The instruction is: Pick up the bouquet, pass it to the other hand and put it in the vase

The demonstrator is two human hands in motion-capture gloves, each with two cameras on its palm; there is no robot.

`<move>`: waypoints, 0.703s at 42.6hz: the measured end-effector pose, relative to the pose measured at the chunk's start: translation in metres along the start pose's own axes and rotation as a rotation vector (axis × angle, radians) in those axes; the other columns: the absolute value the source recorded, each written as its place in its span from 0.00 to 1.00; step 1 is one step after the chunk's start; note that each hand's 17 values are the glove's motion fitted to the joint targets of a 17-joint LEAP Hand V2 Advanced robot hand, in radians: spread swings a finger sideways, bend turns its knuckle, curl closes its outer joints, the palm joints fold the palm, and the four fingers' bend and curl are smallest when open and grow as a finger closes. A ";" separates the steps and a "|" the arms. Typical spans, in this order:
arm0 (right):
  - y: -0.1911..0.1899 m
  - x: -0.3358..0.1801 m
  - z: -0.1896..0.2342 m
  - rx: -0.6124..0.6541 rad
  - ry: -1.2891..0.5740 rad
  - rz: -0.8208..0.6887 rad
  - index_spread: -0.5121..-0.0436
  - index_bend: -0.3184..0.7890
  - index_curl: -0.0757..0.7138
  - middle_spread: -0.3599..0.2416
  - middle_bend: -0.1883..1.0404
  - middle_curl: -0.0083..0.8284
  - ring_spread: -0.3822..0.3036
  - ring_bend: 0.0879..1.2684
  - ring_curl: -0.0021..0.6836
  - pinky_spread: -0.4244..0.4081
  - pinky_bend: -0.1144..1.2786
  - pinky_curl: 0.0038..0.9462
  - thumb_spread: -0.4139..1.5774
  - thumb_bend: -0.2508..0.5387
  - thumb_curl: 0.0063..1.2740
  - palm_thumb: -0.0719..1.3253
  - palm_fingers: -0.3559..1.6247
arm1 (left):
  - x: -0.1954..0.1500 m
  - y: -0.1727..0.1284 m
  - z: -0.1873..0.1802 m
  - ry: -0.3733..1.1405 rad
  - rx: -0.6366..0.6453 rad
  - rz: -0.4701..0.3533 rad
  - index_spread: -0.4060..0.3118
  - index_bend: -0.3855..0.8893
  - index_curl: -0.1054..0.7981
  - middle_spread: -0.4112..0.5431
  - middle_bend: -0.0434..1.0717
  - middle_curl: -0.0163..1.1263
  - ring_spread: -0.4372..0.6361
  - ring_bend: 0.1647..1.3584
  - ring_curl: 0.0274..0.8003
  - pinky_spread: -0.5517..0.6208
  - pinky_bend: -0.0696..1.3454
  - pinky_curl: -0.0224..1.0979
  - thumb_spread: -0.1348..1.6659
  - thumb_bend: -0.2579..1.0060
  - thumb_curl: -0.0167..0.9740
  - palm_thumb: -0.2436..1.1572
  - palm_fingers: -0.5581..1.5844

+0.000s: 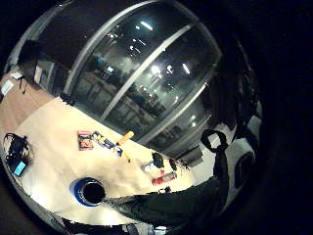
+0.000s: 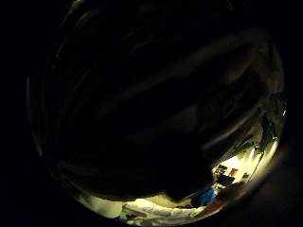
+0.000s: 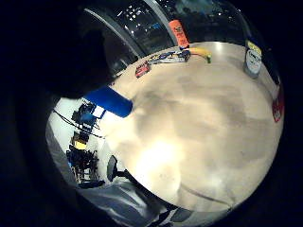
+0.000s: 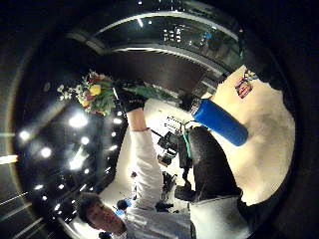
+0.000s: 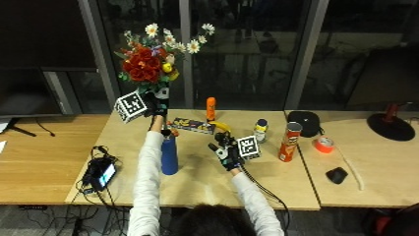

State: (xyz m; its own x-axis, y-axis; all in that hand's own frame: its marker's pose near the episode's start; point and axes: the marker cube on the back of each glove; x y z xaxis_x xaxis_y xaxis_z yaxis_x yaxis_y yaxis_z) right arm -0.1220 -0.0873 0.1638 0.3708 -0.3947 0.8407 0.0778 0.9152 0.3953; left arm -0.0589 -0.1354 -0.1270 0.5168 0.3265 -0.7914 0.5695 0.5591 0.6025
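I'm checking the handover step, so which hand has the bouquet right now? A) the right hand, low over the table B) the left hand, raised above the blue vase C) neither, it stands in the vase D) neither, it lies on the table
B: in the outside view the left hand grips the bouquet high above the blue vase, while the right hand holds nothing.

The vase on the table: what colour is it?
Blue; the vase shows best in the outside view.

vase (image 5: pixel 169 156) mouth unobstructed, orange bottle (image 5: pixel 211 109) behind
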 end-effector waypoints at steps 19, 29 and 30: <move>-0.004 0.008 0.009 0.014 -0.047 -0.159 0.58 0.40 0.52 0.37 0.35 0.56 0.32 0.25 0.55 0.64 0.32 0.35 0.75 0.30 0.33 0.51 0.62 | -0.090 0.040 -0.012 -0.098 -0.063 -0.156 0.07 0.66 0.77 0.07 0.72 0.50 0.05 0.55 0.59 0.13 0.51 0.43 0.25 0.16 0.81 0.72 0.90; 0.007 0.026 0.006 0.004 0.253 -0.028 0.58 0.42 0.53 0.39 0.33 0.56 0.34 0.21 0.55 0.68 0.29 0.35 0.76 0.30 0.34 0.54 0.60 | -0.212 0.159 -0.050 -0.058 -0.662 -0.424 0.56 0.37 0.65 0.48 0.42 0.47 0.50 0.37 0.56 0.60 0.36 0.41 0.45 0.13 0.60 0.42 0.14; 0.010 0.025 0.005 0.005 0.279 -0.002 0.58 0.42 0.53 0.39 0.32 0.55 0.35 0.20 0.55 0.68 0.29 0.35 0.76 0.30 0.34 0.54 0.60 | -0.218 0.166 -0.054 -0.054 -0.666 -0.427 0.59 0.36 0.63 0.53 0.38 0.44 0.54 0.36 0.51 0.63 0.35 0.39 0.46 0.14 0.59 0.42 0.16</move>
State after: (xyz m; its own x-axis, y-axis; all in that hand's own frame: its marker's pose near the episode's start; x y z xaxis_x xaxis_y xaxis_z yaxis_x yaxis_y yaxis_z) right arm -0.1166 -0.0884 0.1908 0.6115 -0.3583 0.7054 0.0749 0.9138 0.3992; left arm -0.1120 -0.0730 0.1401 0.3800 -0.0465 -0.9238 0.2318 0.9717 0.0464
